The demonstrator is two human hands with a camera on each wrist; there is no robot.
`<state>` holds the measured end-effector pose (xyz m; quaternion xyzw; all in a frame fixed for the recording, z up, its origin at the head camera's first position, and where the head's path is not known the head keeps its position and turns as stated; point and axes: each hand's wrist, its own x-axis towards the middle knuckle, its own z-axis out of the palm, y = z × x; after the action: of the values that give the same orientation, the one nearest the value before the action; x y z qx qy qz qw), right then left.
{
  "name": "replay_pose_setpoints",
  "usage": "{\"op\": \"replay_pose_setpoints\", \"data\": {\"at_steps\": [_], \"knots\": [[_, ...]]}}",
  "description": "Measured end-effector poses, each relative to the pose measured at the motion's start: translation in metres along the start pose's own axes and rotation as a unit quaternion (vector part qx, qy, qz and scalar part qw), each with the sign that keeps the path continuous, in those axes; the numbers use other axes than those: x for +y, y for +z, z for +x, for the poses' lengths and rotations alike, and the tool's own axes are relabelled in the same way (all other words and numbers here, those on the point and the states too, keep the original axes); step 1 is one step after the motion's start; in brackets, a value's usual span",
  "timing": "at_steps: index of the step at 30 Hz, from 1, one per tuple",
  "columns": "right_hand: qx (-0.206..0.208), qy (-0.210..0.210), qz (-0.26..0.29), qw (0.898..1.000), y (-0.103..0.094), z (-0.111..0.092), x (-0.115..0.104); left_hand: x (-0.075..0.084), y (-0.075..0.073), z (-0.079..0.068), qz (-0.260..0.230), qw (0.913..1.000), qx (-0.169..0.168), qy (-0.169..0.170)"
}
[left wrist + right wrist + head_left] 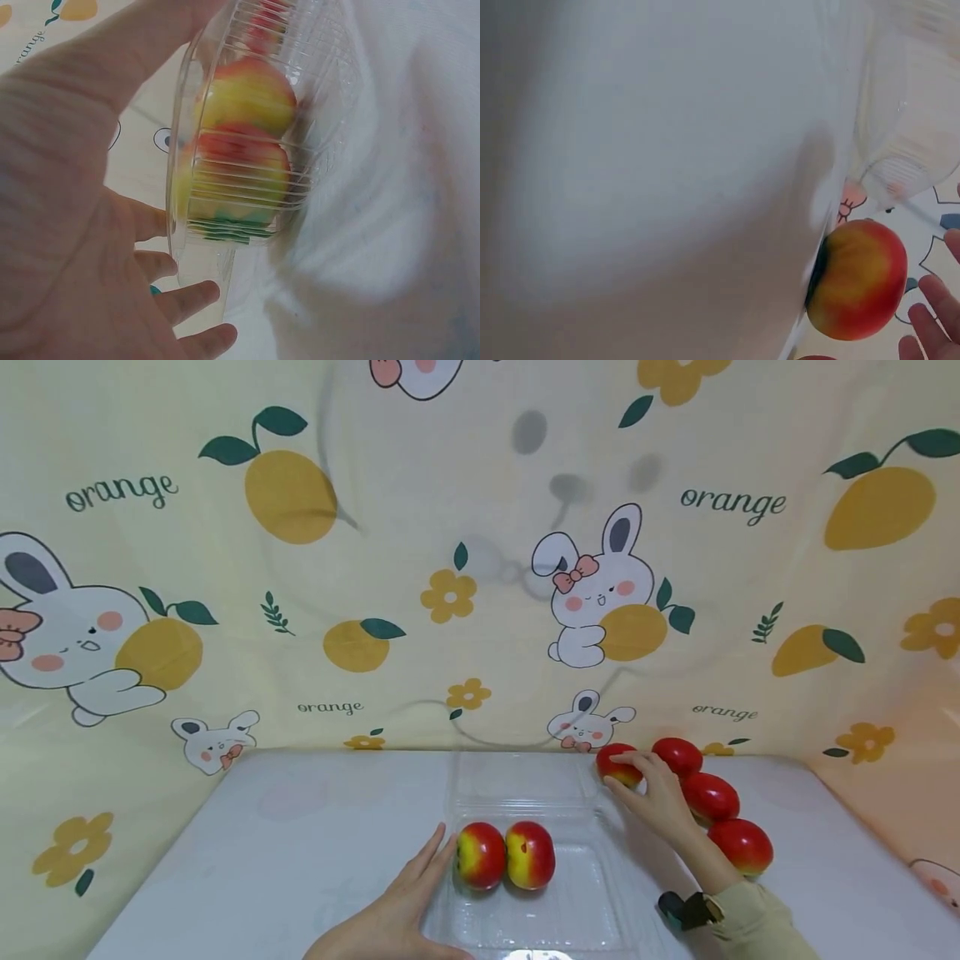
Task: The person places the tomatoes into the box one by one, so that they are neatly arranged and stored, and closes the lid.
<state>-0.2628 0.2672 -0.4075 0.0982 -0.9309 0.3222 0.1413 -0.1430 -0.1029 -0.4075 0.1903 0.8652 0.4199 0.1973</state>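
Observation:
A clear plastic clamshell box (pixel 577 897) lies opened on the table, its lid (pixel 525 777) folded back toward the wall. Two red-and-yellow apples, a left one (pixel 481 857) and a right one (pixel 531 855), sit side by side in its base. My left hand (pixel 393 906) rests at the box's left side with straight fingers; in the left wrist view the fingers (pixel 187 300) spread past the rim. Over an apple (pixel 617 763) beside the lid's right edge, my right hand (pixel 660 797) reaches down. The right wrist view has its fingers (pixel 934 319) spread just above that apple (pixel 861 279).
Three more red apples form a row at the right: a back one (pixel 677 757), a middle one (pixel 711 797) and a front one (pixel 741 846). A white cover lies over the table (pixel 300 843). Behind it hangs a printed cloth (pixel 420 485) with rabbits and oranges.

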Motion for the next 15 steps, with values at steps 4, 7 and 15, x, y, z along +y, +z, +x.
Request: {"op": "replay_pose_setpoints", "data": {"at_steps": [4,7,15], "knots": [[-0.008,0.001,-0.021,1.000,0.002,0.005,-0.001,0.000,-0.001,0.000,0.002,1.0000,-0.001,0.002],[-0.015,0.004,-0.038,0.999,0.003,0.009,0.000,0.001,-0.002,-0.001,0.000,1.0000,-0.003,0.001],[-0.047,0.030,-0.034,0.998,0.006,0.020,0.002,0.001,-0.002,-0.002,0.006,0.9999,-0.001,0.013]]}}
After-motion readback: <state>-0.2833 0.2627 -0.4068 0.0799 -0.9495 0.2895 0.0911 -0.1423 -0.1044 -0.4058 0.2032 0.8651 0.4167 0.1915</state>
